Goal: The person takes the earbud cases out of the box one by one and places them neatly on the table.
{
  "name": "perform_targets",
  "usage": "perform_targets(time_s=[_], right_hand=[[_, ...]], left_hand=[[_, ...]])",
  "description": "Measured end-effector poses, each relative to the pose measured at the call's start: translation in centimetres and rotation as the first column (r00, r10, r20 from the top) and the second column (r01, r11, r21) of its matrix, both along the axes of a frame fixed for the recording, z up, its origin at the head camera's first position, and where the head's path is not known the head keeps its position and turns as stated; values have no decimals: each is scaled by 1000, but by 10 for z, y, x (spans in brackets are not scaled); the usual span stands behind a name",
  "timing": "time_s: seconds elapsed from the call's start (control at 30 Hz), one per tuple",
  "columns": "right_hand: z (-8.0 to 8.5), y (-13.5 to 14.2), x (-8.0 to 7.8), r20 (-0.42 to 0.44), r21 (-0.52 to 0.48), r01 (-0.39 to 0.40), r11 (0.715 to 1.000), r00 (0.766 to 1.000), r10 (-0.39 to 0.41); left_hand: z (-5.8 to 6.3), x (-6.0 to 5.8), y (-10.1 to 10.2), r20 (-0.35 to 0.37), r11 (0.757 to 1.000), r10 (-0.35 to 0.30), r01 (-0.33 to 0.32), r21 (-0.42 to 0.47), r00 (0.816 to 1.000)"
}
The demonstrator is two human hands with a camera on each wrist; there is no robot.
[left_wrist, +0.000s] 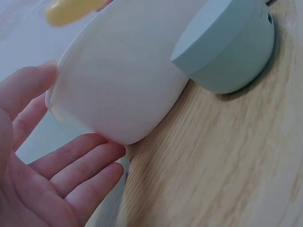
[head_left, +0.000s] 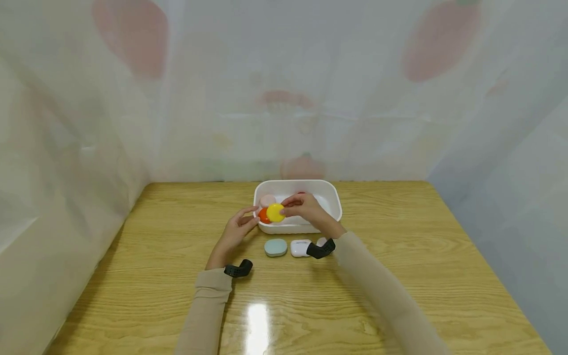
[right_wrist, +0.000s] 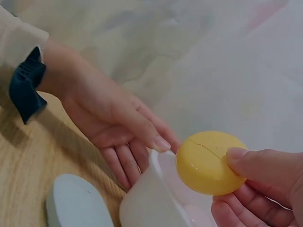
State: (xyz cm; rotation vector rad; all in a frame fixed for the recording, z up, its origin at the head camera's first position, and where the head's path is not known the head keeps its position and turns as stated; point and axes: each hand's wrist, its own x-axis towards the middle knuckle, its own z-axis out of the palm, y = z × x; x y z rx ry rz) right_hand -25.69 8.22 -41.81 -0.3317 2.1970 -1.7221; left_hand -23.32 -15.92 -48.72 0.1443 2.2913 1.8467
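We see the right hand [head_left: 306,208] pinching a yellow round case [head_left: 276,212], its thumb on the upper face and its fingers at the edge and below. The case is raised over a white bin [head_left: 301,229], just right of the left hand [head_left: 235,231]. In the right wrist view we make out a thin seam running across it. The left hand is fairly wide, its fingers spread and nearly straight; the thumb touches the bin's rim at the near left corner, and other fingers lie against or close to the outer wall.

Between the two hands, partly covered by the yellow case, we find an orange-red round piece [head_left: 263,215] in the bin's left end. A pale pink round piece [head_left: 267,200] lies just beyond it, and past the right hand's fingers shows a red piece [head_left: 301,193], mostly hidden.

On the bench [head_left: 155,236], nearer to us than the hands, a pale green case [head_left: 275,248] rests to the right of the left wrist. Beside it, below the right hand, we see a white case [head_left: 299,248], partly covered by the black device [head_left: 320,249] on the right wrist.
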Motion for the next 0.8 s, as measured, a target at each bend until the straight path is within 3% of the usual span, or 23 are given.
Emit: perform_targets(time_s=[0.2, 0.43, 0.8], right_hand=[[5, 4, 16, 16, 6, -13, 1000, 1000, 13], [3, 5, 31, 57, -6, -32, 999, 998, 33], [-8, 7, 55, 103, -25, -92, 995, 990, 94]], left_hand=[[4, 1, 1, 20, 1000, -10, 10, 13, 1000], [26, 11, 2, 34, 1000, -27, 27, 5, 999], [31, 14, 3, 29, 1000, -25, 25, 3, 999]])
